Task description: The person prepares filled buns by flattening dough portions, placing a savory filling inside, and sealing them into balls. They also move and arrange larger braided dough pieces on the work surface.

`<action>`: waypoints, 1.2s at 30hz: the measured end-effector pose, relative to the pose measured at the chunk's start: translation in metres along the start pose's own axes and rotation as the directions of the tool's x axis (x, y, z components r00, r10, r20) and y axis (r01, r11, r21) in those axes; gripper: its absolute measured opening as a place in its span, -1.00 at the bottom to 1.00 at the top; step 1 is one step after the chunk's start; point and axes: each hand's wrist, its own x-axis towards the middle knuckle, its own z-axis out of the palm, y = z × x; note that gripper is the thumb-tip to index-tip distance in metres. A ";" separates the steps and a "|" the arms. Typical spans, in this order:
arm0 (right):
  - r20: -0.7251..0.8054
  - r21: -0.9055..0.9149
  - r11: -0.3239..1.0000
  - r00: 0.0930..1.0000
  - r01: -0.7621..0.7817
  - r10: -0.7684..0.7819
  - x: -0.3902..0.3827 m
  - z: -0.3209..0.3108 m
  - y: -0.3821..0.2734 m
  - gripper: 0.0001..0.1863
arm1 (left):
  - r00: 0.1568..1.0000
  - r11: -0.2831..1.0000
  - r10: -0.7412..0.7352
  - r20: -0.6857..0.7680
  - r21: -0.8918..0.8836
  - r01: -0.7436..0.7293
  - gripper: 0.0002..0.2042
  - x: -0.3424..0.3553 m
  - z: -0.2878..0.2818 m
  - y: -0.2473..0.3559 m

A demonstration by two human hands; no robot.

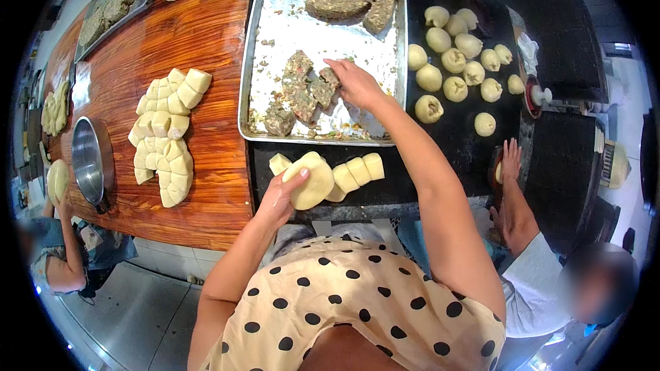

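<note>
The left hand pinches one disc; the right, half-curled, touches filling in one tray, its hold unclear. Seventeen balls sit rightward.

The left hand gripped, thumb on top, while the right hand reached forward on an extended arm.

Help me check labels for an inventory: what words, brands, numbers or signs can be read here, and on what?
No text can be read anywhere.
The rectangular silver metal tray and round, shiny metal bowl show no lettering.
The pale patch on the blue clothing at far left is too small to tell.
</note>
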 end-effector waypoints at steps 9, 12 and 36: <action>-0.089 0.266 0.919 0.942 -0.290 0.323 -0.016 0.002 0.009 -0.38 | 0.988 0.984 0.137 -0.073 -0.106 -0.144 -0.54 0.013 0.000 0.015; -0.113 0.622 0.723 0.879 -0.301 0.464 -0.059 -0.010 -0.015 -0.29 | 0.985 0.971 0.171 -0.021 -0.168 -0.172 -0.57 0.036 0.005 0.022; -0.454 0.861 0.483 0.671 0.160 0.587 -0.155 -0.055 -0.181 -0.62 | 0.957 0.931 0.228 0.177 -0.329 -0.161 -0.65 -0.021 0.112 0.028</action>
